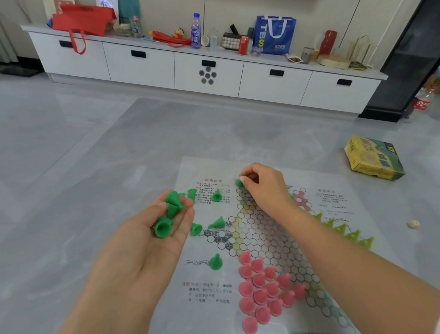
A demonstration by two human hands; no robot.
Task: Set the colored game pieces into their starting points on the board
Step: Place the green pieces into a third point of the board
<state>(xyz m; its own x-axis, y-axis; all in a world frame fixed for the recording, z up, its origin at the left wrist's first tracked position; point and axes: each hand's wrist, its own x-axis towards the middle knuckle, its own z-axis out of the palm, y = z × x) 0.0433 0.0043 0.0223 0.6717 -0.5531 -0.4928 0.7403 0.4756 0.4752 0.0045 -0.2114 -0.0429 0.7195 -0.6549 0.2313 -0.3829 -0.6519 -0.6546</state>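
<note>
A: Entry. The green piece (239, 182) is pinched at the fingertips of the right hand (264, 187), base down, right at the top point of the star on the board (348, 209). Likely it goes on the apex circle of that triangle.

B: Left hand (151, 240)?

A: Palm up beside the board's left edge, fingers loosely cupped, carrying a few spare green pieces (171, 213). It serves as a supply tray, so the right grip only has to make short trips.

B: Loose stock?

A: More green pieces (216, 262) lie scattered on the left part of the board, some tipped over. The pink pieces (262, 287) already fill the near triangle; the yellow-green pieces (350, 231) stand in a row along the right side.

B: Surroundings?

A: The board lies flat on the floor (56, 179). The game box (373, 158) sits well apart, to the right.
</note>
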